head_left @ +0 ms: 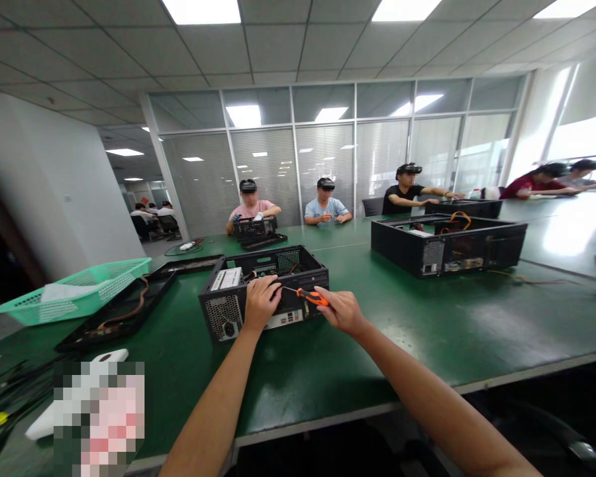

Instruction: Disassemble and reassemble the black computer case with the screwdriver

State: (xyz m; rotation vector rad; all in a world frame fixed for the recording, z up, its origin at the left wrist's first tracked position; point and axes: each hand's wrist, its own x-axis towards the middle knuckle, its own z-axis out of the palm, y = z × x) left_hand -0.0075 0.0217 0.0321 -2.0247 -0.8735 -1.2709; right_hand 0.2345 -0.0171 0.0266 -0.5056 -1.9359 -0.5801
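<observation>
Green desk (278, 391), computer case (291, 301) at my twelve o'clock, left hand (262, 301) against it, hold unclear, right hand (345, 311) gripping screwdriver (312, 297), tip indistinct

Bright indoor scene, mixed light. Overhead: white ceiling panels (202, 10), burnt out to blank. Daylight from the window (583, 136), far right, overexposed, edges hazing away. Green bench (427, 318) glossy: hard white glare toward its right end, fainter sheen nearer the middle. Glass partition (261, 175) throws back ceiling lights as pale rectangles. Shadows soft. Dark pockets: inside the near computer case (288, 305), under the bench, along the left edge of view. Wide lens; straight lines lean and stretch outward, margins soft. Orange screwdriver (312, 297) fairly crisp. Coarse pixel blocks lower left; smaller ones over faces opposite.
</observation>
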